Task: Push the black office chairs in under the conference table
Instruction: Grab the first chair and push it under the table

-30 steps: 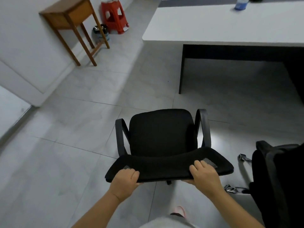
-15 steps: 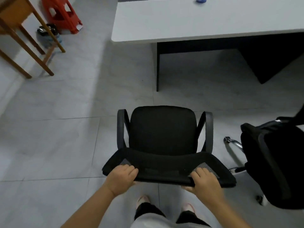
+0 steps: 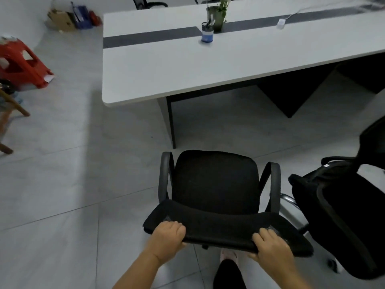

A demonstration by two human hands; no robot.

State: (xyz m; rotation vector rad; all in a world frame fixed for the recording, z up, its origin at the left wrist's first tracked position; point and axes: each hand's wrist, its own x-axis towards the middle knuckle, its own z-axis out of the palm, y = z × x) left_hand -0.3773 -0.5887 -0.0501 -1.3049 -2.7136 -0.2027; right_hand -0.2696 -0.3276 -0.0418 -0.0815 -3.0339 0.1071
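Observation:
A black office chair (image 3: 215, 182) with armrests stands on the tiled floor in front of me, its seat facing the white conference table (image 3: 166, 65). My left hand (image 3: 167, 236) grips the left end of the chair's backrest top. My right hand (image 3: 269, 246) grips the right end of the same backrest. The seat's front edge lies just short of the table's dark leg panel (image 3: 169, 119). A second black office chair (image 3: 341, 213) stands close on the right, turned sideways, its chrome base partly visible.
On the table stand a blue pen cup (image 3: 207, 32), a potted plant (image 3: 217, 15) and a white adapter with cable (image 3: 281, 22). A red plastic stool (image 3: 19, 63) and a wooden table leg (image 3: 12, 105) sit at the left. Another chair (image 3: 145, 3) stands beyond the table.
The chair has rolled forward and to the right toward the table, both hands still on its backrest. The view has swung up, showing more of the tabletop; the second chair is nearer.

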